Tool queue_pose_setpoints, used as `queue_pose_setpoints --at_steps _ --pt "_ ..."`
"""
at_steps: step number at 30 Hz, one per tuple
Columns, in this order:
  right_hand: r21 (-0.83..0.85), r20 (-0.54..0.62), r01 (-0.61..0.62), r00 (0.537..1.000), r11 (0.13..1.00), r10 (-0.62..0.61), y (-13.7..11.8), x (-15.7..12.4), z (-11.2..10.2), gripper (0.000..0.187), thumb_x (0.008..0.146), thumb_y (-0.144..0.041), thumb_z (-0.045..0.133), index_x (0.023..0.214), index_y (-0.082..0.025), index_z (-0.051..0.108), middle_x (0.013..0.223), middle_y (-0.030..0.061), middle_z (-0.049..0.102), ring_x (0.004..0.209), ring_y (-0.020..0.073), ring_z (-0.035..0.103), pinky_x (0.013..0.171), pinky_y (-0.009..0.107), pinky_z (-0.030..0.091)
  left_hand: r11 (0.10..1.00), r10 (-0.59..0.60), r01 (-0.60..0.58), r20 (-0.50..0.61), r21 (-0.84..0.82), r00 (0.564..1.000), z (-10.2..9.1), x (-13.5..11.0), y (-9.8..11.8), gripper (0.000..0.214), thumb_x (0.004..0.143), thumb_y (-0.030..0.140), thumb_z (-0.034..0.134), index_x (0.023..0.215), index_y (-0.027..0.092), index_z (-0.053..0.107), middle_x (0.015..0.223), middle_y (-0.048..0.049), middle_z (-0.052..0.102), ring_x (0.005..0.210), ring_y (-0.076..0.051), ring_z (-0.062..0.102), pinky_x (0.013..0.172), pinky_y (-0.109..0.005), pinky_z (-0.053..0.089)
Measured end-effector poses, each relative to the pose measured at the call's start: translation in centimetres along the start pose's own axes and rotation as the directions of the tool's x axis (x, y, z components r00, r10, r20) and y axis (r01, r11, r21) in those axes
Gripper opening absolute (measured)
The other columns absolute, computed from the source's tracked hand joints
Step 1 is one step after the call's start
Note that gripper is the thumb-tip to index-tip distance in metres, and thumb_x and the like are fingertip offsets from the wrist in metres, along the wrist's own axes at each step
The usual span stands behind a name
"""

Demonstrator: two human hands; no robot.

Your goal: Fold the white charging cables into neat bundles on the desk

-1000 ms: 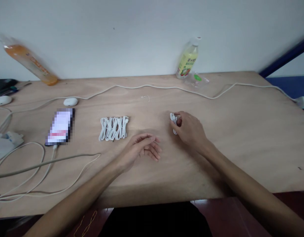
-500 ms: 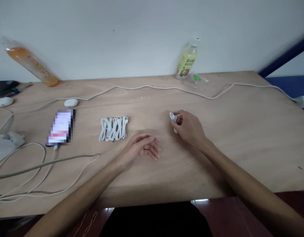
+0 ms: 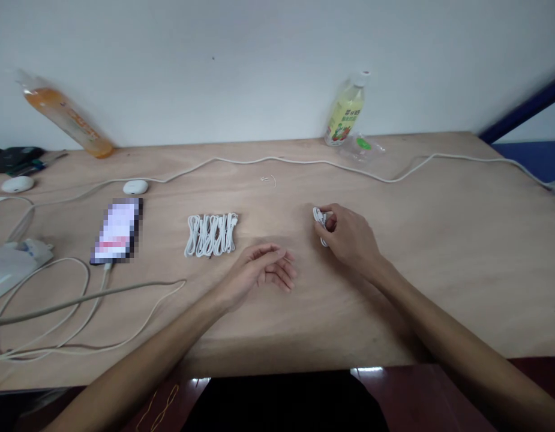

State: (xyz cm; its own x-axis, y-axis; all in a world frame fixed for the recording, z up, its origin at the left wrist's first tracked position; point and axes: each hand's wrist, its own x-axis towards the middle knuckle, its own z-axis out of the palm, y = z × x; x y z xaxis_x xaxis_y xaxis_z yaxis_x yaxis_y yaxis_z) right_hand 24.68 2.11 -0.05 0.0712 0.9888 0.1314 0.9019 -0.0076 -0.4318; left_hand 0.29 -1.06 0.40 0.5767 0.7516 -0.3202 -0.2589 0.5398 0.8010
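Right hand [image 3: 353, 237] in a pinch, white cable bundle [image 3: 318, 216] between thumb [image 3: 322, 232] and fingers [image 3: 330, 208].

Matt wood, lots of plastic
We've got a smooth wooden table [image 3: 421, 240], plastic-looking white cable bundles [image 3: 210, 235] and shiny clear wrap [image 3: 354, 151].

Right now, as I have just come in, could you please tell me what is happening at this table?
A person's right grip holds a coiled white cable between thumb and fingers. The left grip is open, with nothing visible in it. Further left, a row of coiled white cables lies side by side on the table, and beyond it lies a phone with a cord plugged in.
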Motion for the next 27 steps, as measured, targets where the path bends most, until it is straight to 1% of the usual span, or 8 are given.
queue_pose_setpoints --at_steps 6,9,11,13,15,17,21,27 --pt "-0.024 0.05 -0.049 0.997 0.999 0.05 -0.7 0.0 -0.4 0.029 0.095 -0.028 0.061 0.119 -0.02 0.074 0.089 0.01 0.077 0.084 0.0299 0.072 0.072 0.036 0.046 0.996 0.024 -0.025 0.012 0.085 1.0 0.2 0.1 -0.3 0.035 0.091 0.048 0.084 0.093 0.014 0.076 0.084 -0.0097 0.079 0.069 -0.019 0.074 0.065 -0.031 0.06" --pt "-0.041 0.079 -0.071 0.994 0.997 0.074 -1.0 0.0 -0.7 0.03 0.097 -0.03 0.061 0.121 -0.019 0.073 0.09 0.0103 0.078 0.086 0.031 0.073 0.073 0.037 0.046 0.956 0.129 -0.119 -0.02 0.268 0.991 0.6 -0.5 0.1 0.035 0.094 0.052 0.078 0.091 0.017 0.073 0.079 -0.006 0.076 0.061 -0.016 0.067 0.058 -0.029 0.054" --pt "-0.055 0.093 -0.08 0.992 0.995 0.085 -1.1 0.0 -0.8 0.03 0.099 -0.032 0.061 0.123 -0.019 0.073 0.091 0.0106 0.078 0.091 0.0327 0.074 0.074 0.037 0.047 0.814 0.287 -0.214 -0.055 0.54 0.956 0.8 -1.1 1.0 0.028 0.097 0.046 0.074 0.089 0.019 0.073 0.071 -0.0017 0.07 0.057 -0.014 0.06 0.055 -0.028 0.047" --pt "-0.075 0.096 -0.084 0.991 0.994 0.091 -1.1 -0.1 -0.9 0.032 0.1 -0.035 0.061 0.126 -0.019 0.071 0.096 0.0118 0.079 0.096 0.0349 0.075 0.076 0.039 0.049 0.52 0.57 -0.271 -0.092 0.81 0.817 0.5 -1.6 2.1 0.024 0.096 0.039 0.074 0.08 0.022 0.071 0.066 0.0007 0.065 0.058 -0.014 0.055 0.059 -0.028 0.044" --pt "-0.095 0.074 -0.084 0.993 0.992 0.091 -1.1 -0.2 -1.2 0.037 0.101 -0.04 0.061 0.131 -0.019 0.07 0.106 0.0146 0.078 0.099 0.0365 0.075 0.077 0.041 0.05 0.323 0.744 -0.171 -0.138 0.931 0.654 -0.2 -2.0 3.3 0.028 0.1 0.038 0.068 0.076 0.023 0.068 0.067 0.001 0.063 0.063 -0.015 0.057 0.066 -0.03 0.047" --pt "-0.105 0.034 -0.081 0.996 0.991 0.085 -1.2 -0.3 -1.4 0.043 0.102 -0.046 0.06 0.135 -0.019 0.069 0.119 0.0178 0.075 0.101 0.0374 0.075 0.078 0.042 0.052 0.23 0.781 0.023 -0.198 0.973 0.593 -1.2 -2.1 4.4 0.021 0.096 0.038 0.072 0.08 0.025 0.07 0.07 0.0006 0.065 0.066 -0.018 0.06 0.068 -0.032 0.047" --pt "-0.078 -0.057 -0.037 0.998 0.996 0.033 -1.7 -0.6 -1.8 0.049 0.101 -0.047 0.06 0.14 -0.019 0.066 0.129 0.0206 0.069 0.101 0.0366 0.075 0.077 0.044 0.054 0.059 0.696 0.398 -0.323 0.916 0.641 -2.6 -2.1 5.2 0.015 0.093 0.038 0.073 0.089 0.024 0.077 0.092 -0.0088 0.076 0.079 -0.028 0.07 0.069 -0.038 0.048" --pt "-0.018 -0.097 0.052 0.994 0.998 -0.053 -3.6 -1.2 -1.9 0.047 0.099 -0.045 0.061 0.138 -0.02 0.068 0.129 0.0193 0.068 0.096 0.0335 0.074 0.072 0.04 0.054 -0.032 0.694 0.491 -0.334 0.871 0.638 -2.3 -1.6 4.4 0.027 0.098 0.046 0.068 0.093 0.024 0.083 0.106 -0.0138 0.08 0.093 -0.034 0.076 0.074 -0.041 0.056"
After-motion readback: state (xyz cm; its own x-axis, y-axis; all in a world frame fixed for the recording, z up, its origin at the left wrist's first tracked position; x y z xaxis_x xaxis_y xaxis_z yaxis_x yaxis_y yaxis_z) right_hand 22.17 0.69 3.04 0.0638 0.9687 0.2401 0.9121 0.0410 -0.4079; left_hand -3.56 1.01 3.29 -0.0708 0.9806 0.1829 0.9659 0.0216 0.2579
